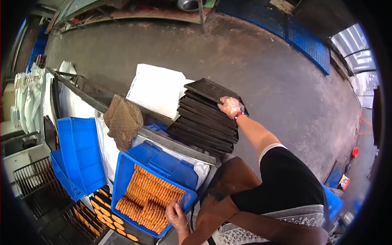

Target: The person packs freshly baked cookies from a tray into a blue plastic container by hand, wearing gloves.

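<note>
In the head view, my right hand [230, 106], in a clear plastic glove with a beaded bracelet at the wrist, is closed on the near edge of a dark baking tray [208, 90]. That tray tops an uneven stack of dark baking trays [204, 122]. My left hand [176, 214], also gloved, is curled at the side of a blue crate [153, 155], beside the cookies. Whatever its fingers hold, if anything, is hidden. Rows of round golden cookies [149, 196] stand packed on edge in the crate.
Another blue crate [79, 153] stands tilted at the left. Under the filled crate, a dark tray of flat cookies [108, 216] sticks out. A brown cloth [123, 122] hangs over a metal rail [175, 146]. Behind the stack is a white sack [157, 87]; racks [36, 177] stand lower left.
</note>
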Available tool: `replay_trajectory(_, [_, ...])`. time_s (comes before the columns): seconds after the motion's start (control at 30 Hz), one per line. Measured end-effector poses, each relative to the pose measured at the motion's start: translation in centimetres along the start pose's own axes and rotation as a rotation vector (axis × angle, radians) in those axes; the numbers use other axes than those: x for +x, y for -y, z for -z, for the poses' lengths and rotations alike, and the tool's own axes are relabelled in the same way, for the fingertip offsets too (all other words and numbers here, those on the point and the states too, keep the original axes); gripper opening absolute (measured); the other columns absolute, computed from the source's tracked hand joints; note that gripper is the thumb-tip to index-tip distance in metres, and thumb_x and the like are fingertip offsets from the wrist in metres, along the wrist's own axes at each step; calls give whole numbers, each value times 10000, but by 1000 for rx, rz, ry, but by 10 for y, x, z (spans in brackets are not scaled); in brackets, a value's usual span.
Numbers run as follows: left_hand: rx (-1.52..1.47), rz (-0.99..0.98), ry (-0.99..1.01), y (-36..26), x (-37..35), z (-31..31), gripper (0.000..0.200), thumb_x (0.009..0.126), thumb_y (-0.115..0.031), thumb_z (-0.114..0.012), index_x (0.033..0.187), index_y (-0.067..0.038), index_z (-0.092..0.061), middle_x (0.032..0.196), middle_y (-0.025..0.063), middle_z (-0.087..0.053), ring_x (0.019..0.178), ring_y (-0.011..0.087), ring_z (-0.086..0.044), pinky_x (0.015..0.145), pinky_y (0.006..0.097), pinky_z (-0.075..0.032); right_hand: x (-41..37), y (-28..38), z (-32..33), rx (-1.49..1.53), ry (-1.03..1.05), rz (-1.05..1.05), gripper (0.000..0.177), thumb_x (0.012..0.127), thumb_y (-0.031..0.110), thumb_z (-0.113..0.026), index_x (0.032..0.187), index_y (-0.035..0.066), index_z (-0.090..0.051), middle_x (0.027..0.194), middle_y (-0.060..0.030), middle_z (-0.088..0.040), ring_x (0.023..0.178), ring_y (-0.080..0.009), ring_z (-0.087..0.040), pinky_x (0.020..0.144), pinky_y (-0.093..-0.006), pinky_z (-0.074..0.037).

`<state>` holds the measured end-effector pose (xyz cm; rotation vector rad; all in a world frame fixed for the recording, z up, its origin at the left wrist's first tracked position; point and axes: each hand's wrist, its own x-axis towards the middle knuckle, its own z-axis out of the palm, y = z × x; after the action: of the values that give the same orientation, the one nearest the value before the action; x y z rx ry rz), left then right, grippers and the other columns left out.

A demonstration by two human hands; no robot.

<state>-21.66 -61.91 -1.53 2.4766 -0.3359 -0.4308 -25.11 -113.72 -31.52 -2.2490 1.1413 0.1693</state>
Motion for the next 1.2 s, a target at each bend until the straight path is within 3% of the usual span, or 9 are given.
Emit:
replay_trajectory(0.03, [57, -12, -15, 7, -1, -2, 173, 1066, -120, -698, 1152, 17, -757, 1077, 195, -760, 990, 357, -710, 909, 449, -556, 11, -3, -9, 0, 29, 23, 424, 1032, 499, -687, 1190, 123, -802, 1169, -183, -806, 1139, -406, -758, 980, -512, -609])
replay_trajectory(0.37, [96, -25, -3, -4, 8, -4, 230, 1071, -213, -703, 1105, 9, -753, 990, 186, -758, 863, 378, -715, 818, 457, -566, 52, -44, -111, -20, 138, 37, 453, 1110, 501, -590, 1074, 87, -769, 1089, -191, -795, 1084, -435, -750, 944, -534, -598])
replay_trajectory(0.57, [128, -16, 36, -15, 14, 2, 181, 1042, -156, -715, 1101, 10, -759, 978, 193, -758, 871, 369, -732, 808, 443, -576, 40, -53, -80, -41, 280, -28, 538, 1063, 583, -619, 1086, 69, -773, 1145, -248, -777, 1161, -473, -722, 999, -580, -564])
replay_trajectory(0.6, [114, -22, 43, -10, 11, 4, 142, 1012, -95, -742, 1113, 2, -764, 976, 192, -763, 865, 371, -733, 806, 440, -590, 33, -72, -93, 45, 139, 82, 551, 1055, 579, -630, 1116, 50, -773, 1199, -264, -767, 1207, -474, -707, 1037, -575, -553])
replay_trajectory(0.63, [102, -47, 45, -11, 14, 6, 151, 985, -63, -773, 1125, -6, -770, 977, 190, -768, 855, 373, -733, 801, 440, -597, 32, -36, -48, -28, 377, -21, 553, 1054, 569, -634, 1164, 45, -775, 1232, -281, -759, 1228, -491, -694, 1049, -580, -546])
replay_trajectory(0.77, [60, -76, 12, -8, 9, 12, 212, 978, -175, -836, 1156, -69, -791, 1021, 152, -793, 896, 359, -757, 803, 456, -603, 29, -30, -46, -290, 322, 70, 559, 1077, 543, -645, 1322, 41, -680, 1268, -295, -749, 1222, -507, -694, 1006, -614, -560])
replay_trajectory(0.93, [-113, -119, -2, -3, 3, 25, 225, 1029, -208, -781, 1158, -24, -781, 1004, 150, -783, 892, 354, -747, 804, 440, -589, 34, -41, -51, -114, 22, 196, 381, 1125, 369, -650, 1236, 13, -729, 1221, -267, -778, 1139, -469, -736, 979, -551, -576])
replay_trajectory(1.07, [-303, -131, -157, 4, -16, 70, 225, 1016, -211, -790, 1164, -42, -780, 1005, 157, -764, 905, 377, -738, 810, 454, -593, 16, -5, -37, 70, -200, 246, 350, 1139, 333, -654, 1220, -1, -720, 1131, -229, -793, 1046, -391, -753, 933, -486, -583])
replay_trajectory(1.2, [-105, -18, -811, 81, -68, 163, 236, 1096, -205, -664, 1186, -21, -781, 1050, 130, -782, 934, 254, -737, 842, 408, -589, -21, 68, -6, 369, -242, 215, 352, 1146, 339, -669, 1239, 3, -718, 1040, -110, -769, 940, -216, -695, 910, -392, -567])
